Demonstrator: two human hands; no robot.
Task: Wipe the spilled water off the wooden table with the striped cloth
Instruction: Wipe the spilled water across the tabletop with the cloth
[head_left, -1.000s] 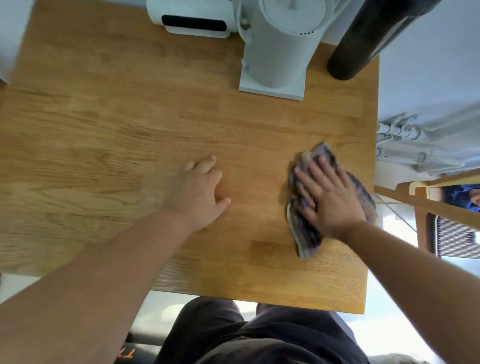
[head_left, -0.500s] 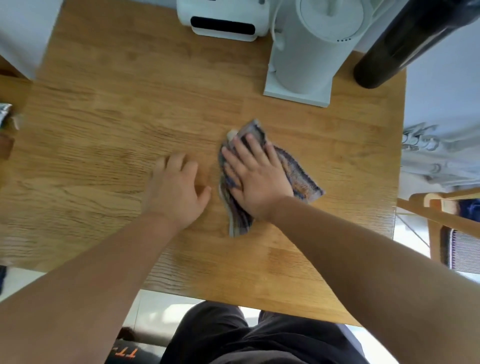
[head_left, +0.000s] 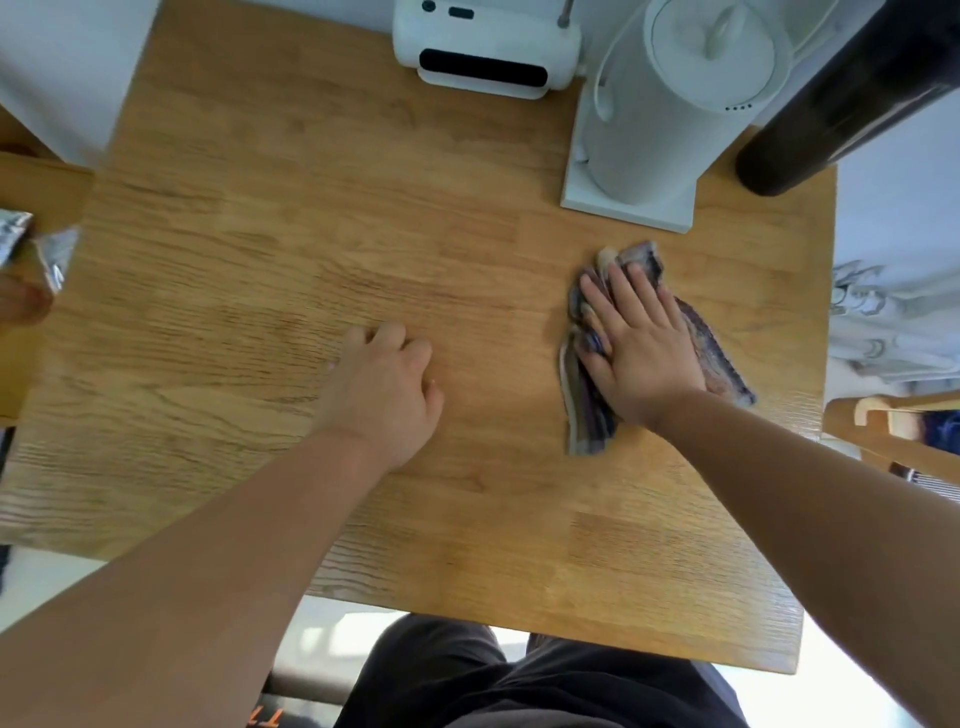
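The striped cloth (head_left: 712, 353), purple and grey, lies crumpled on the right part of the wooden table (head_left: 291, 249). My right hand (head_left: 636, 343) presses flat on top of it, fingers spread and pointing away from me. My left hand (head_left: 387, 387) rests on the bare wood near the table's middle, fingers curled under, holding nothing. I cannot make out any water on the wood.
A white kettle on a square base (head_left: 654, 119) stands at the back right, just beyond the cloth. A white appliance (head_left: 485, 52) sits at the back centre. A dark cylinder (head_left: 831, 104) stands at the back right corner. A wooden chair (head_left: 893, 431) is right of the table.
My right hand slid the cloth left to the table's middle, then back to the right side. My left hand stayed in place and curled its fingers.
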